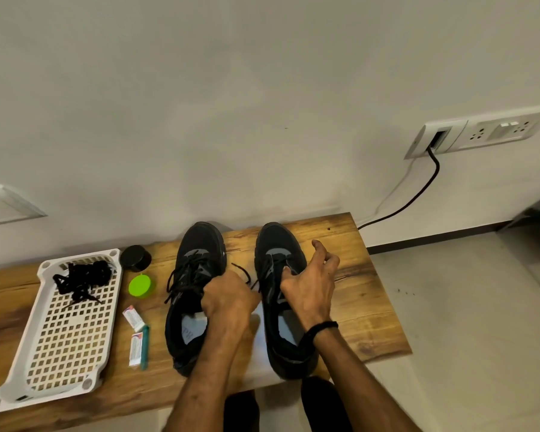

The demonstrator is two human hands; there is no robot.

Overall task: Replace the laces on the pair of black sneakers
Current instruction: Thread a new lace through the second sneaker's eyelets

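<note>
Unlacing the sneaker (275,241) at centre-right
Toe points up-frame; right hand (309,285) hooks its laces (268,271), left hand (228,300) curled, grip hidden.

Two sneakers (197,294) on the table (365,307); tray (66,335) lies to their left.

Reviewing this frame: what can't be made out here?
All in the head view:
1. Left hand: fingertips hidden under its own back; grip unclear.
2. Right hand covers the right sneaker's upper laces; grip unclear.
3. Packets: print too small.
4. Table: left end cut off by the frame edge.
</note>
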